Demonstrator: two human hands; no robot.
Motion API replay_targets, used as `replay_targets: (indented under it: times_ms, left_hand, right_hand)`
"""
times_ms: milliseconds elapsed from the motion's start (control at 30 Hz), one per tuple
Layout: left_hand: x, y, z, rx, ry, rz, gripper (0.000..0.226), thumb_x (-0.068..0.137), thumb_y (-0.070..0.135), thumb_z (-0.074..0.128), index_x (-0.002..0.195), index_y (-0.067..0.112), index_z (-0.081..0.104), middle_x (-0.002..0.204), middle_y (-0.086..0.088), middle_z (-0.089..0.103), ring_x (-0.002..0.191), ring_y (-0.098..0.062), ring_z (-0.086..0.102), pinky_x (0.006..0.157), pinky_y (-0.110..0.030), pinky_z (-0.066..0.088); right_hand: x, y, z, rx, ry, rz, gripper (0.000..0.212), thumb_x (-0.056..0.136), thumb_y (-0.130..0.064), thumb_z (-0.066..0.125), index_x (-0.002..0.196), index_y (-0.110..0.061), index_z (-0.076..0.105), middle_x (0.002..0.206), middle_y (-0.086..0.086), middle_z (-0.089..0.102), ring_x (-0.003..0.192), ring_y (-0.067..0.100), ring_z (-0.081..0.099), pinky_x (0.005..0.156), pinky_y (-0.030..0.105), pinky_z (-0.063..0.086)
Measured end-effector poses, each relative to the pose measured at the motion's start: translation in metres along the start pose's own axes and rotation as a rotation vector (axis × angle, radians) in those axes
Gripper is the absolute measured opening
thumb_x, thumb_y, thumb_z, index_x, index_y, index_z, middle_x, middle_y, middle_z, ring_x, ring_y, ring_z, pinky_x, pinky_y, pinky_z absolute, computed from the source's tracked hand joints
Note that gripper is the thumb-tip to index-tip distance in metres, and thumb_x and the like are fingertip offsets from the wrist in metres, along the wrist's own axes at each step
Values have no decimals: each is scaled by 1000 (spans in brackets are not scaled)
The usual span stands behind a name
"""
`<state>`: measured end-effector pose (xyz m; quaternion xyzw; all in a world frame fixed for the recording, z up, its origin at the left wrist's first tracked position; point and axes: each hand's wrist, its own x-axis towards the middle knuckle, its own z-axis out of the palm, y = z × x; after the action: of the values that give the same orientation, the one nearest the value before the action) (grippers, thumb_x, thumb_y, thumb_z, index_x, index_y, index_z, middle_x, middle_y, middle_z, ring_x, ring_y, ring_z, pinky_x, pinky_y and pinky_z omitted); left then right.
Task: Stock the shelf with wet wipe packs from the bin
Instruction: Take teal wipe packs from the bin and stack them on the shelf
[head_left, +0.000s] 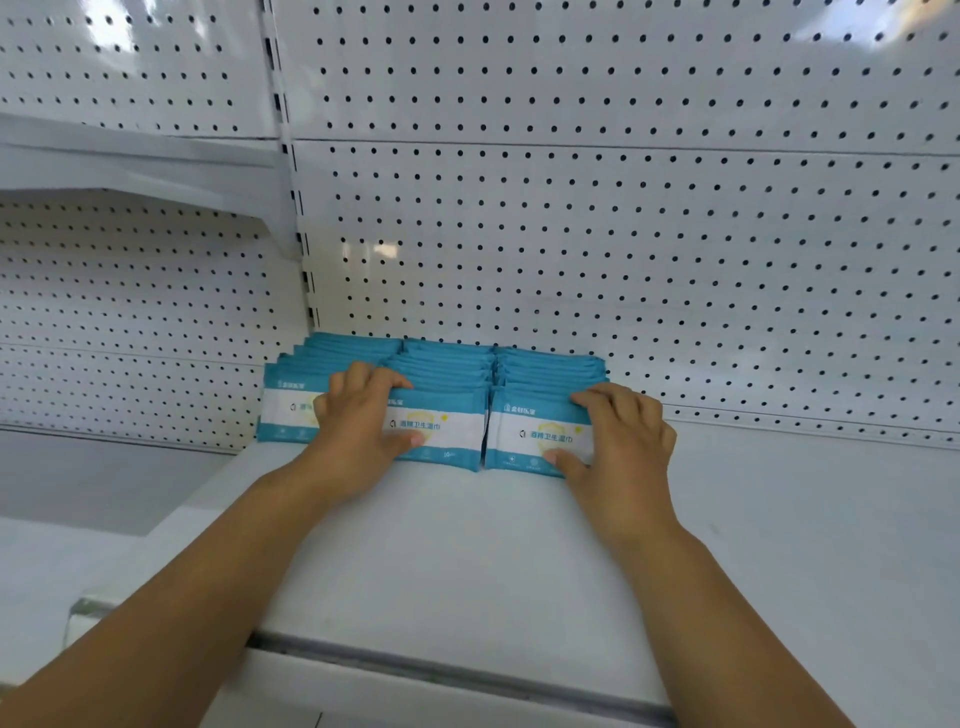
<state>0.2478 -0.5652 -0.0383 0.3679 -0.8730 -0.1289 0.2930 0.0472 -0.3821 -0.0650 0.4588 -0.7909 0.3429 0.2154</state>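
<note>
Three rows of blue-and-white wet wipe packs stand upright at the back left of the white shelf (467, 561), against the pegboard. My left hand (358, 421) grips the front of the middle row (447, 421), fingers curled over the tops and thumb on the front pack's face; it also overlaps the left row (285, 400). My right hand (618, 441) grips the front packs of the right row (535, 431) the same way, fingers over the top edge and thumb pressed on the lower face. The bin is out of view.
White pegboard (623, 234) backs the shelf. A slotted upright post (296, 208) separates this bay from the left bay, which has a higher shelf (130, 161) and a lower surface. The shelf's front edge (441, 670) runs across the bottom. Bare shelf lies right of the packs.
</note>
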Motion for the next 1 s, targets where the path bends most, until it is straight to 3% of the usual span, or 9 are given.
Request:
replay_targets:
  times_ms: [200, 333, 500, 700, 867, 1000]
  left_hand:
    - [-8, -6, 11, 12, 179, 13, 68, 77, 37, 84, 133, 26, 47, 130, 3, 34, 123, -19, 30, 95, -30, 17]
    - [-12, -9, 9, 15, 191, 14, 74, 76, 42, 84, 136, 20, 48, 140, 1, 33, 131, -19, 28, 103, -33, 19]
    - [-28, 6, 1, -9, 134, 26, 84, 80, 45, 79, 149, 18, 39, 151, 1, 30, 140, -18, 24, 115, -37, 16]
    - [-54, 61, -2, -104, -6, 191, 75, 90, 49, 66, 153, 25, 33, 156, 6, 35, 144, -14, 23, 116, -33, 15]
    - [-85, 124, 16, -177, -83, 348, 69, 90, 50, 66, 149, 24, 41, 153, 4, 41, 142, -14, 29, 117, -34, 21]
    - [-113, 184, 41, -230, -156, 494, 74, 86, 64, 54, 148, 25, 44, 153, 8, 41, 142, -11, 29, 119, -32, 22]
  right_hand:
    - [3, -2, 0, -20, -59, 20, 60, 77, -32, 82, 131, -21, 58, 136, -6, 50, 128, 17, 36, 94, 24, 16]
    - [-1, -5, -6, 1, -49, 52, 62, 83, -43, 76, 137, -20, 55, 142, -5, 50, 134, 16, 36, 104, 28, 18]
    - [-1, -20, -26, 62, -13, 95, 76, 90, -65, 52, 145, -13, 50, 150, 3, 49, 141, 20, 39, 119, 40, 28]
    - [-23, -8, -87, 131, -160, 128, 77, 91, -61, 58, 153, -22, 33, 157, -7, 36, 144, 8, 28, 108, 21, 26]
    - [-69, 39, -151, -55, -249, 123, 78, 92, -61, 56, 156, -25, 30, 161, -9, 29, 148, 7, 22, 117, 26, 25]
    - [-109, 82, -208, -183, -256, 183, 75, 92, -61, 54, 155, -25, 32, 160, -10, 31, 147, 7, 24, 116, 28, 28]
